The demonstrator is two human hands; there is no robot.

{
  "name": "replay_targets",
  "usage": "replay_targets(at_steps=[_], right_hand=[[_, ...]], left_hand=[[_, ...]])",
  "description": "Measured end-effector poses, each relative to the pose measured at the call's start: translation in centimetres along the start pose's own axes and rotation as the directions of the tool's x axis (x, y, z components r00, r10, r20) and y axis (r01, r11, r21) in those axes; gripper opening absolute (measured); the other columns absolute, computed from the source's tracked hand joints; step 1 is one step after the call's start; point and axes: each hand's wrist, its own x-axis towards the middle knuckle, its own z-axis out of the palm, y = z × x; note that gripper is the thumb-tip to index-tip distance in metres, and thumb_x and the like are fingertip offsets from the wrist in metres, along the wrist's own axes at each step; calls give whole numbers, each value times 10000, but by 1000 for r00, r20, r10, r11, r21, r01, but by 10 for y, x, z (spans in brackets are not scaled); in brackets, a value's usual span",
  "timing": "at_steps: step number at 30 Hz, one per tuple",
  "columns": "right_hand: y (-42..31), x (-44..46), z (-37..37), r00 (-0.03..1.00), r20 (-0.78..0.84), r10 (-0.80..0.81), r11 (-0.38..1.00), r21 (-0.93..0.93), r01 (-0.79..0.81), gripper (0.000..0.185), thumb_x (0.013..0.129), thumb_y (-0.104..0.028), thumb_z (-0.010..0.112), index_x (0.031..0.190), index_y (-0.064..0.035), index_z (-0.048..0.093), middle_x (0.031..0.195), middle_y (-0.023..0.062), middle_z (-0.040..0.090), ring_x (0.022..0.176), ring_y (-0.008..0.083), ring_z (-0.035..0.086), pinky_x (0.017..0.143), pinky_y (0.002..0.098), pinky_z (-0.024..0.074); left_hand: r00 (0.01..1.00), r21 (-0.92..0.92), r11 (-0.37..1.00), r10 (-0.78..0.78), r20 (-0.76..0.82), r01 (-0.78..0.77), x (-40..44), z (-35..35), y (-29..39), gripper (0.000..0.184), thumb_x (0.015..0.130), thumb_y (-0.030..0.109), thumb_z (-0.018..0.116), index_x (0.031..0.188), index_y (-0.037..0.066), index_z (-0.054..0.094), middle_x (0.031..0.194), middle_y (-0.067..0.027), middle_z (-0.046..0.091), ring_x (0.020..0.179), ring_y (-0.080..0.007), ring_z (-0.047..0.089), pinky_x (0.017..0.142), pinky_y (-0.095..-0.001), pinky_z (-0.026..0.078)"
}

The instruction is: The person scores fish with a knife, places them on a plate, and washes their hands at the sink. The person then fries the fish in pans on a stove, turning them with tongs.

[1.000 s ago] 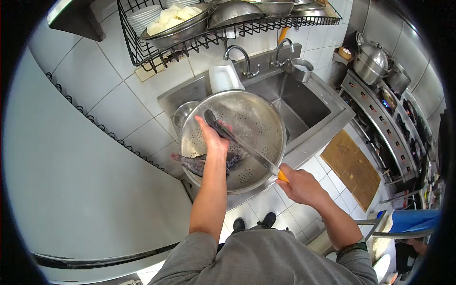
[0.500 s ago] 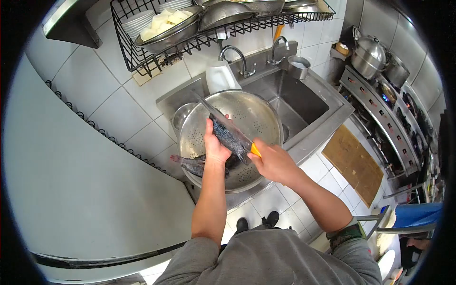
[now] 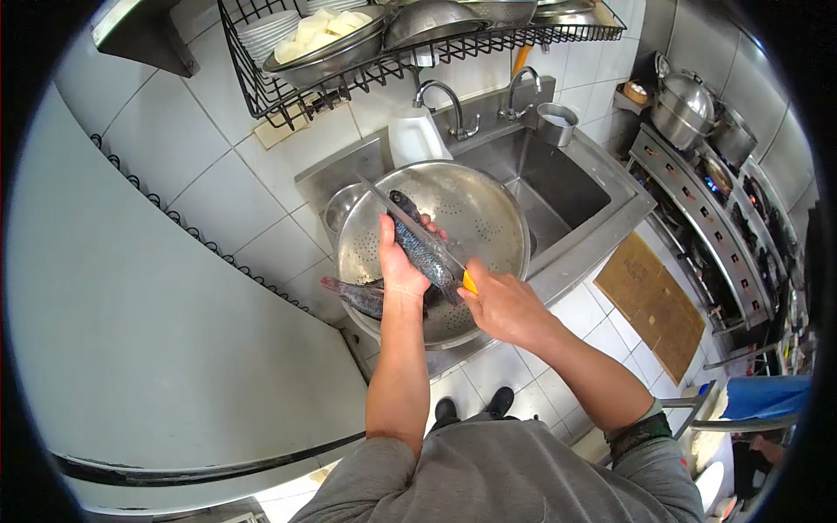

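My left hand (image 3: pixel 404 266) is wrapped round a dark, scaly fish (image 3: pixel 425 252), held above a wide metal colander (image 3: pixel 490 202). In my right hand (image 3: pixel 506 302) is a knife (image 3: pixel 469 281) with a yellow handle, its fingers closed about the grip. The long blade lies along the fish, pointing up and left past its head; whether the edge touches the scales I cannot tell. Another dark fish (image 3: pixel 359 298) with a reddish tail rests in the colander's lower left, partly hidden behind my left wrist.
The colander stands beside a steel sink (image 3: pixel 558 196) with two taps. A black wire rack (image 3: pixel 349 87) holding bowls and plates hangs above. To the right are a stove (image 3: pixel 697 205) with pots and a brown board (image 3: pixel 649 305); a large pale curved surface (image 3: pixel 192 349) fills the left.
The view has shifted slightly. More of the fish's head and my left fingertips show beyond the blade. Both hands keep their hold on the fish and the knife.
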Motion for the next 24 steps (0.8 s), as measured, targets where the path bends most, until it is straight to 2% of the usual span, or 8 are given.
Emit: replay_targets(at_steps=[12,14,17,19,20,21,23,24], right_hand=[[21,-81,-13,998,7,63,998,-25,-63,287,1002,-257,558,1117,-29,428,838,238,679,816,462,660,706,562,497],[33,-118,-13,991,-112,78,992,103,-67,306,1006,-301,584,1110,-66,419,698,183,615,694,444,620,621,538,467],[39,-185,-10,936,-334,110,948,318,2,327,1008,-364,590,1132,-96,452,733,189,605,717,450,615,617,534,450],[35,-234,-6,898,-420,129,937,349,29,329,1006,-359,597,1131,-95,446,719,193,590,699,459,596,592,531,420],[33,-256,-1,879,-447,164,935,354,6,325,1006,-356,597,1121,-93,443,711,189,588,690,457,592,586,531,415],[30,-280,4,870,-460,176,935,355,-1,321,1007,-352,597,1111,-91,441,703,185,586,681,455,589,579,530,409],[22,-325,24,831,-504,235,928,371,-37,303,1004,-337,605,1080,-89,448,680,170,576,661,440,583,567,511,406],[17,-345,30,814,-526,247,925,377,-37,295,1002,-329,609,1065,-88,451,668,162,571,651,432,580,560,502,404]], left_hand=[[998,109,994,-8,66,0,12,11,1,558,995,598,463,1068,73,637,948,-116,689,891,-287,652,888,-526,515],[990,-2,994,-106,88,107,5,31,1,431,1006,429,526,1140,32,623,1011,-145,701,937,-325,668,899,-511,539],[962,313,912,-233,-139,266,-26,81,-41,648,942,527,530,1412,81,525,1423,-138,558,1298,-340,530,1070,-577,432],[942,297,904,-334,38,309,-21,53,-76,624,993,475,490,1405,7,498,1412,-147,559,1323,-309,515,1120,-452,421],[826,182,872,-490,280,455,-33,49,-101,579,1030,442,446,1384,-13,497,1336,-148,589,1274,-271,546,1088,-397,448],[850,354,847,-484,209,396,-49,54,-131,539,1041,437,455,1331,-14,512,1245,-133,604,1189,-238,577,1024,-375,481],[707,457,748,-639,302,481,-93,44,-173,461,1021,424,531,1260,30,551,1203,-113,638,1145,-223,607,1046,-360,486],[693,377,702,-696,187,604,-119,46,-198,450,1018,443,536,1232,48,561,1174,-101,644,1115,-216,611,1019,-362,492]])
